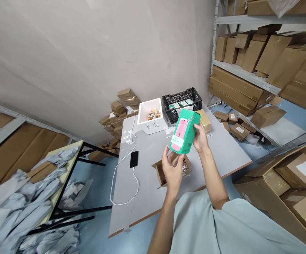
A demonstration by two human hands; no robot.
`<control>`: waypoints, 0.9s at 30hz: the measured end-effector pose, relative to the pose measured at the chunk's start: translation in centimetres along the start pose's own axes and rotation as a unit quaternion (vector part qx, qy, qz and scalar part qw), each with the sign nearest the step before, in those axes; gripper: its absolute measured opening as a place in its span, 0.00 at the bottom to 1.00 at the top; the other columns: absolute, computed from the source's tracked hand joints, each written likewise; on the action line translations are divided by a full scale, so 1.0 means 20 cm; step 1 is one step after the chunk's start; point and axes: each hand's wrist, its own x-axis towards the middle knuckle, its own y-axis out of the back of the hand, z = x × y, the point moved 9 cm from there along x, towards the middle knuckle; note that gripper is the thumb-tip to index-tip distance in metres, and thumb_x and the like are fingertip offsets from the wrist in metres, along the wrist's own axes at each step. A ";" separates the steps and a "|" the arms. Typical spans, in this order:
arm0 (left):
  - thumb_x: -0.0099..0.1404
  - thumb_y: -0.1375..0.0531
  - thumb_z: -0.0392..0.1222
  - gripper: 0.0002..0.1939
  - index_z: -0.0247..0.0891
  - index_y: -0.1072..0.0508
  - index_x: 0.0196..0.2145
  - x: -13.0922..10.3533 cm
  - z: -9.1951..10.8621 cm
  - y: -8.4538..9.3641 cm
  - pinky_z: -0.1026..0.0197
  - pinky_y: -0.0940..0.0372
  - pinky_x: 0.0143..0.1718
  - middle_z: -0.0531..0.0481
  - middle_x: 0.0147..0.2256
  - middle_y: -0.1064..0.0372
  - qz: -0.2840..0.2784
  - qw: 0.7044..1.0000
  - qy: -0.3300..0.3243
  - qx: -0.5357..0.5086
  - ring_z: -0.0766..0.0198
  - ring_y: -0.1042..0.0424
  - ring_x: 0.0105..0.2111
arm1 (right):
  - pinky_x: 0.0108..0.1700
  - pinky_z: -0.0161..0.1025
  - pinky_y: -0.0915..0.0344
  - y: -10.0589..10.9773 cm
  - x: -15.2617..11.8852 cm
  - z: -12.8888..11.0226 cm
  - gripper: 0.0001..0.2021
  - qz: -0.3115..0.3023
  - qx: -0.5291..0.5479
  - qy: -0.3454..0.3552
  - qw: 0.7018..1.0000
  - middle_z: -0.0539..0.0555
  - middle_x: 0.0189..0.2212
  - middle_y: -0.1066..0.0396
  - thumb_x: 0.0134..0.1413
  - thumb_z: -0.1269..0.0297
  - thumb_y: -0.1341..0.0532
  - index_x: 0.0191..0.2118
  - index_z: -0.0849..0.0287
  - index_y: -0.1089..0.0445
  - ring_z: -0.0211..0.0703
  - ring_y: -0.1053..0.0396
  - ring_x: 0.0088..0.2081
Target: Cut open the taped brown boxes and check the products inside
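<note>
A green box [189,135] with a picture of a pink device and a pale label is tilted in the air over the table. My right hand [201,137] is closed on its right side. Just below its lower left corner, my left hand [172,169] is cupped with thumb and fingers apart; whether the thumb touches the box I cannot tell. Beneath the hands stands an open cardboard box [159,170], partly hidden, with some wrapped contents.
On the grey table [147,194] lie a phone [134,159] with a white cable, a white foam box [153,127] and a black crate [170,114] holding green boxes. Metal shelving [244,73] with cartons stands right. A large open carton [264,192] is beside me.
</note>
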 end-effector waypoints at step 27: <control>0.50 0.15 0.44 0.49 0.44 0.22 0.68 0.29 -0.07 0.22 0.55 0.22 0.53 0.39 0.62 0.21 0.029 0.997 0.034 0.056 0.50 0.17 0.54 | 0.62 0.56 0.18 -0.18 -0.04 -0.04 0.28 -0.085 -0.308 0.095 0.943 0.57 0.57 0.26 0.65 0.49 0.23 0.68 0.35 0.21 0.55 0.23 0.51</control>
